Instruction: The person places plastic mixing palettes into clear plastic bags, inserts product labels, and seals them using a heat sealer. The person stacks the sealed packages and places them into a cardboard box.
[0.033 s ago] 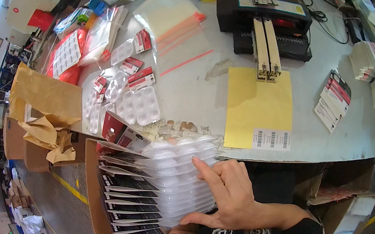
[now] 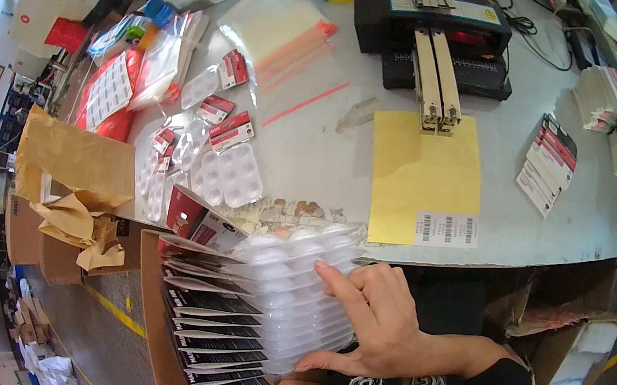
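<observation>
A stack of clear plastic blister packs (image 2: pixel 299 297) with red, white and black cards (image 2: pixel 216 332) fans out in front of me, above an open cardboard box (image 2: pixel 153 264). My right hand (image 2: pixel 381 319) grips the stack's right side, index finger at the far end and thumb at the near end. Under the stack a bit of my left wrist (image 2: pixel 301 383) shows; that hand's fingers are mostly hidden. At the stack's far end, one pack's red card (image 2: pixel 198 219) stands tilted away from the others.
On the worktable (image 2: pixel 304 167) lie loose blister packs (image 2: pixel 235 168), clear zip bags (image 2: pixel 277 40) and a yellow sheet (image 2: pixel 421 175) with barcode labels. A black machine (image 2: pixel 426 25) stands at the back. Several cards (image 2: pixel 548 163) lie at right; brown paper (image 2: pixel 78 154) is at left.
</observation>
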